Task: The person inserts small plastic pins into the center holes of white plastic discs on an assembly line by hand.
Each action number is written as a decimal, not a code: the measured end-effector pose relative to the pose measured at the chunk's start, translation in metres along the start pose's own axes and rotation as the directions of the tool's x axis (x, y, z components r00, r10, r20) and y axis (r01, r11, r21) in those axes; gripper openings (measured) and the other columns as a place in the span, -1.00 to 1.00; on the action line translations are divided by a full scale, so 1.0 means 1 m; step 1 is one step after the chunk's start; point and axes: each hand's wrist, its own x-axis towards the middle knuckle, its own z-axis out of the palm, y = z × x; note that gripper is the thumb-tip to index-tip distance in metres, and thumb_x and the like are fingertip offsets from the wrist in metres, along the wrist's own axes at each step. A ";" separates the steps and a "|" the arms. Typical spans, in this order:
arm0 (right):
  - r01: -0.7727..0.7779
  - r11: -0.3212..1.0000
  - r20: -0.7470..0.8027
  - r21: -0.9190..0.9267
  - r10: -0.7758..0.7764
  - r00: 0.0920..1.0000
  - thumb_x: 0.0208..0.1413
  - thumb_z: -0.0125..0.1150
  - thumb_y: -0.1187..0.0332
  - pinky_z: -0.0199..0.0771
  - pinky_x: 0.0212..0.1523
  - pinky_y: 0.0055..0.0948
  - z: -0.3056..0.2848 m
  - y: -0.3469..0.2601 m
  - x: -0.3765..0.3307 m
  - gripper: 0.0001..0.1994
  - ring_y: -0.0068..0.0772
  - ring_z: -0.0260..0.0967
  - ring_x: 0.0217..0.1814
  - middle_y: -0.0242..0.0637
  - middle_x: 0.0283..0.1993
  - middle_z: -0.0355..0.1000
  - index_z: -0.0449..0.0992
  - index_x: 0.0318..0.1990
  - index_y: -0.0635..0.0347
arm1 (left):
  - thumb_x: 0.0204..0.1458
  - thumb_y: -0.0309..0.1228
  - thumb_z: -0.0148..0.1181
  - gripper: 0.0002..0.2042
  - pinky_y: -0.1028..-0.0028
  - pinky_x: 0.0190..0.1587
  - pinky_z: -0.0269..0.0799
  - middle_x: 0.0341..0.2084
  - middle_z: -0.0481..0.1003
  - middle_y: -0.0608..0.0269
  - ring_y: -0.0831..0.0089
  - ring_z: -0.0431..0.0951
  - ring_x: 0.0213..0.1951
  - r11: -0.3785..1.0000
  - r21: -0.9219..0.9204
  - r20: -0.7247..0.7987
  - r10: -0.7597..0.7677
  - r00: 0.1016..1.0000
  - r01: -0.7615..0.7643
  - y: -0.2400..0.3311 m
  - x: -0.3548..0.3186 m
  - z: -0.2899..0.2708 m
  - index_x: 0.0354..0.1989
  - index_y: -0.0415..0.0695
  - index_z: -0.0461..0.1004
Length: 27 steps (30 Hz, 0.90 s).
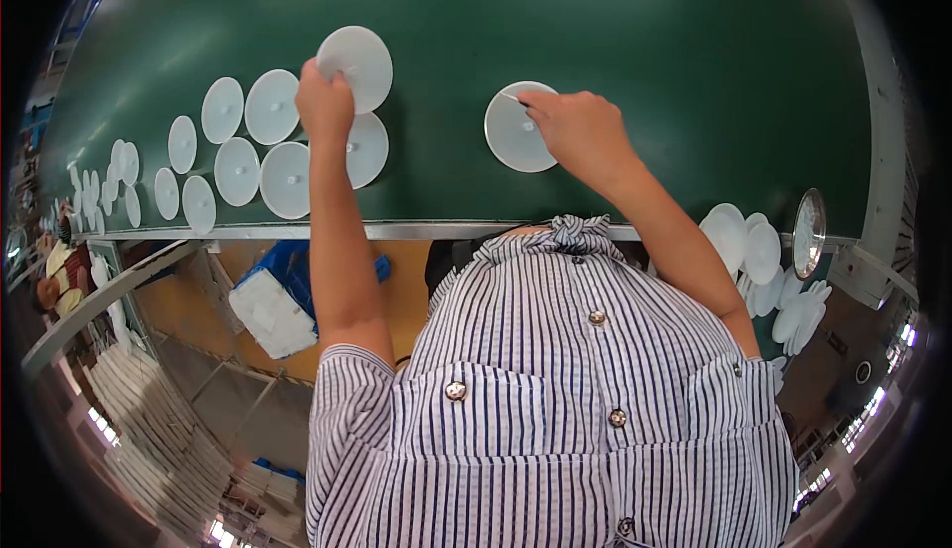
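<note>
My left hand (325, 102) pinches a round white plastic disc (359, 57) by its left edge and holds it tilted above the green bench. Another white disc (367, 151) lies just below it, partly behind my wrist. To the right, a single white disc (511, 141) with a small raised knob at its centre lies on the bench. Over its upper right edge my right hand (580, 126) is closed round a thin tool (511, 98) with a pale, slender end. Most of that tool is hidden in my fingers, so its kind does not show.
Several white discs (236, 171) lie in rows along the left of the green bench (635, 32). More white discs (762, 250) are heaped at the right near a round shiny metal-rimmed object (809, 234). A metal edge (397, 232) borders the bench. Another person (50, 292) is at far left.
</note>
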 end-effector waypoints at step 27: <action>-0.100 0.978 0.008 0.183 0.100 0.995 0.03 -0.01 0.28 0.38 -0.48 -0.23 0.026 0.006 -0.033 -0.80 -0.16 0.42 -0.45 -0.20 -0.48 0.45 0.49 -0.20 -0.05 | -0.28 -0.49 0.26 -0.48 0.30 -0.15 0.34 -0.24 0.34 -0.02 0.10 0.39 -0.18 0.995 -0.029 0.386 0.099 0.917 -0.096 0.043 -0.106 0.073 -0.04 -0.25 0.29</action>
